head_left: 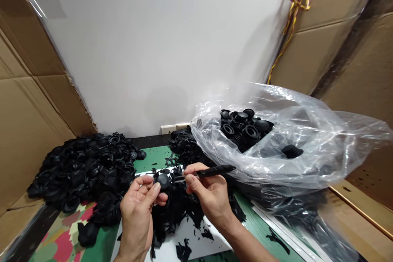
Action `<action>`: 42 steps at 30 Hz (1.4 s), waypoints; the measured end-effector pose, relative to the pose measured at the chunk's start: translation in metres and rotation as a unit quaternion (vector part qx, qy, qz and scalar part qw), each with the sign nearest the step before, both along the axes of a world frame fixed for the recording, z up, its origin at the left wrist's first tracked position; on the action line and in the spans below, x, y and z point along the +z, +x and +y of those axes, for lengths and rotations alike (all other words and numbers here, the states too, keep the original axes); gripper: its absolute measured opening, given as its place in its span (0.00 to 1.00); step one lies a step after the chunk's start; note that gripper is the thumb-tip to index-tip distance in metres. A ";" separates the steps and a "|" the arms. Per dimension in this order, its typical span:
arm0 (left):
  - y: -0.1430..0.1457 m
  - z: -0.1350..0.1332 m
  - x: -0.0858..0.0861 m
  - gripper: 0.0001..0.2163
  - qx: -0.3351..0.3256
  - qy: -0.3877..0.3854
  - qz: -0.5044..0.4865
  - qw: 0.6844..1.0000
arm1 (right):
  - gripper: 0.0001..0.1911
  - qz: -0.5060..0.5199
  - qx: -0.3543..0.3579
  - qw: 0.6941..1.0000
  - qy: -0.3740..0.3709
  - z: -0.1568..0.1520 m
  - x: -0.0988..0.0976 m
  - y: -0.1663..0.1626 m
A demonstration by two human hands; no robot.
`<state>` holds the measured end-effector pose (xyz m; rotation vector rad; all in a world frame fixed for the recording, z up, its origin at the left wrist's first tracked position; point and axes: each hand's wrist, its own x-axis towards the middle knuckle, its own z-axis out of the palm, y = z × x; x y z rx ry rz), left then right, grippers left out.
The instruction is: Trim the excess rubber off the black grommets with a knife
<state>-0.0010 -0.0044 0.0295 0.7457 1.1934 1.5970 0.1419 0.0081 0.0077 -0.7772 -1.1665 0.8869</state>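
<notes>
My left hand [139,204] pinches a small round black rubber part [163,180] between thumb and fingers, held above the table. My right hand [207,194] grips a black-handled knife [211,170] like a pen, its thin blade pointing left and touching the part's edge. Below both hands lies a heap of black rubber trimmings [175,213] on a white sheet [196,239].
A big pile of black rubber parts [87,174] covers the table's left side. A clear plastic bag [285,147] at the right holds more black parts [244,129]. Cardboard walls [27,123] stand at both sides, a white wall behind. Yellow-red wires [291,8] hang at upper right.
</notes>
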 end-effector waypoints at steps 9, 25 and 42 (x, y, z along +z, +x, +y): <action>0.001 0.000 -0.002 0.18 -0.016 -0.011 0.001 1.000 | 0.03 -0.031 -0.002 0.997 0.064 -0.007 -0.003 -0.014; 0.004 -0.002 -0.003 0.20 -0.024 -0.015 0.019 0.999 | 0.04 -0.055 -0.012 0.994 0.096 -0.005 -0.005 -0.017; 0.011 -0.003 -0.005 0.19 -0.006 -0.047 0.029 0.998 | 0.05 -0.112 -0.143 0.969 0.167 0.006 -0.004 0.007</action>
